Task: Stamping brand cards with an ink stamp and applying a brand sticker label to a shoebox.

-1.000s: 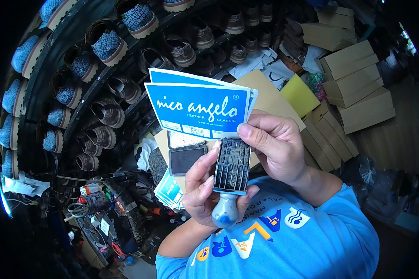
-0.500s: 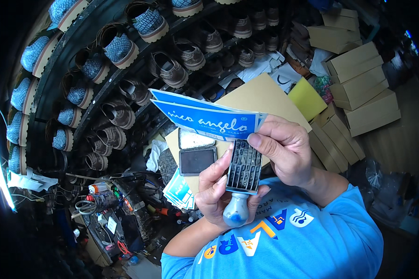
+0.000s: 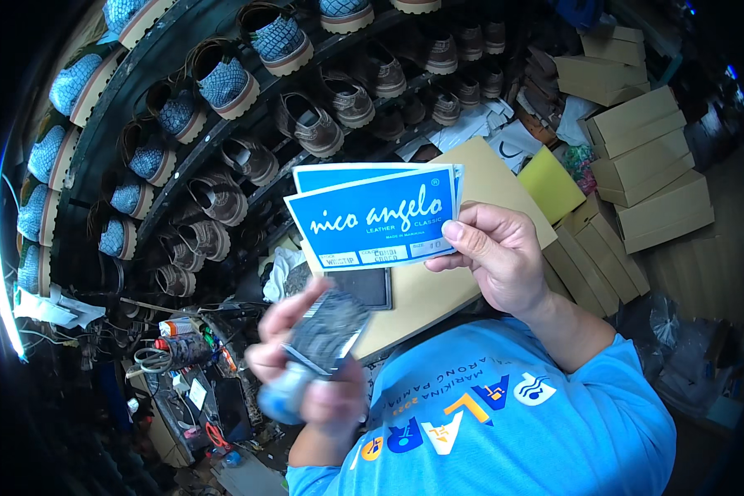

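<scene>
Head view, and it's the cards (image 3: 372,223) out front: blue, white-lettered, at least two, one behind another, held up over the tan board (image 3: 442,302). The right hand (image 3: 500,256) pinches them by their right end, thumb across the front. Down to the left comes the stamp (image 3: 329,332), clamped in the left hand (image 3: 336,401), its dark face tilted up, hand and stamp both blurred. The hands are apart, the stamp just below the cards. Behind it sits a dark pad (image 3: 379,291) on the board, partly covered. Beneath it all, a blue shirt (image 3: 512,413). Past the board: a yellow sheet (image 3: 550,184), then stacked boxes (image 3: 665,211). And up top, rows of brown shoes (image 3: 310,128) and blue shoes (image 3: 223,83)!
</scene>
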Tool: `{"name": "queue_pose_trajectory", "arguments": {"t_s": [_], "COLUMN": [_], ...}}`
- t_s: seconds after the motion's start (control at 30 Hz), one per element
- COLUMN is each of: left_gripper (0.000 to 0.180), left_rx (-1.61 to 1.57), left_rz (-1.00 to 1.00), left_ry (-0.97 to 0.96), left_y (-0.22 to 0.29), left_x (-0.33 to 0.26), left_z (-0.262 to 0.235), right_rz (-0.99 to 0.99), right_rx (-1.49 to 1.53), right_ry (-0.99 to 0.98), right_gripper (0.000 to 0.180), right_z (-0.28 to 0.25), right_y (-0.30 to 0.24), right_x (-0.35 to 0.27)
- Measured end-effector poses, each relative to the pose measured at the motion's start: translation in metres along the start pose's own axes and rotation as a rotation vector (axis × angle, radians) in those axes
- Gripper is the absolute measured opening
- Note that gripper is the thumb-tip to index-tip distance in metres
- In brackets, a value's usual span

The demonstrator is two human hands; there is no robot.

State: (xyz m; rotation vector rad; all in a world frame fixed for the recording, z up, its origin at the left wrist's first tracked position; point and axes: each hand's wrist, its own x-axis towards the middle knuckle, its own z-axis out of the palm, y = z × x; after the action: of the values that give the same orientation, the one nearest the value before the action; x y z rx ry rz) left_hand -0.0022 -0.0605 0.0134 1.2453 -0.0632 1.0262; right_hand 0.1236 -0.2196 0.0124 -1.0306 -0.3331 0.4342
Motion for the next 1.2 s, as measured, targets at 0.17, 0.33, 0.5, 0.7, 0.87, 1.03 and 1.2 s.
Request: {"name": "queue_pose_trajectory", "arguments": {"t_s": [0.17, 0.33, 0.5, 0.7, 0.87, 1.03, 1.2], "left_gripper": [0.039, 0.020, 0.010, 0.020, 0.034, 0.026, 0.017], "left_rx": [0.073, 0.232, 0.384, 0.018, -0.207, -0.027, 0.482], "left_rz": [-0.258, -0.531, -0.550, -0.664, -0.718, -0.760, -0.819], "left_ry": [-0.059, 0.083, 0.287, 0.429, 0.204, 0.218, 0.527], "left_y": [0.021, 0.014, 0.029, 0.036, 0.043, 0.039, 0.004], "left_x": [0.043, 0.022, 0.006, -0.028, -0.016, -0.015, -0.033], "left_z": [-0.066, -0.081, -0.116, -0.154, -0.122, -0.119, -0.182], "right_rz": [0.263, 0.369, 0.251, 0.205, 0.343, 0.255, 0.123], "right_rx": [0.117, 0.099, -0.120, -0.324, 0.052, -0.182, -0.394], "right_ry": [-0.103, -0.221, -0.198, -0.259, -0.411, -0.324, -0.059], "right_gripper": [0.017, 0.014, 0.016, 0.024, 0.035, 0.027, 0.042], "right_z": [0.007, 0.026, 0.025, 0.026, 0.052, 0.043, 0.004], "right_y": [0.002, 0.017, 0.035, 0.041, 0.042, 0.038, 0.023], "right_x": [0.001, 0.000, 0.005, 0.009, 0.008, 0.011, 0.017]}}
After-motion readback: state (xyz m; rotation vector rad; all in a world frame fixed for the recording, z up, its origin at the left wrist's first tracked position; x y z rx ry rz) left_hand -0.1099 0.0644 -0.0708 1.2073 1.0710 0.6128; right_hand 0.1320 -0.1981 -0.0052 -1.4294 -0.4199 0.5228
